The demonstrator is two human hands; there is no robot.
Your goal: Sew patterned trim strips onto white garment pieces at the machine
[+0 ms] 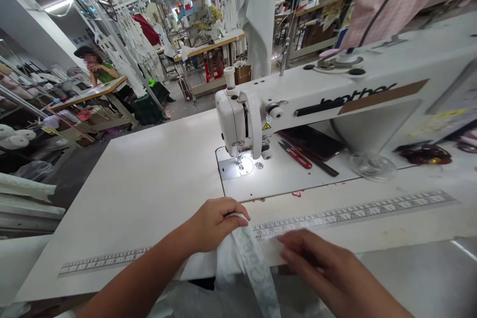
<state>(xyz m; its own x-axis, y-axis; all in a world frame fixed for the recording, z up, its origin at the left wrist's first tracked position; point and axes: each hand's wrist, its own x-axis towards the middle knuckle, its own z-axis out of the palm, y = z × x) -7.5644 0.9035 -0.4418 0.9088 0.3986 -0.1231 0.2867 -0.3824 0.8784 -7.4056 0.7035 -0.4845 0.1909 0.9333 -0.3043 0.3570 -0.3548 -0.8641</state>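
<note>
My left hand [214, 223] is closed on a strip of white patterned fabric [253, 268] at the near edge of the white sewing table [149, 184]. The strip hangs down over the edge toward me. My right hand [324, 268] is blurred by motion, fingers stretched toward the strip, lying over the ruler tape [354, 213] stuck along the table's front. A white sewing machine [316, 104] stands behind, its needle and lit plate [240, 164] a little beyond my left hand.
Red thread snips [296, 154] and a dark flat object [313, 141] lie under the machine arm. A clear dish [372, 165] sits at the right. Other workers sit at tables at the far left and back. Hanging garments fill the aisle.
</note>
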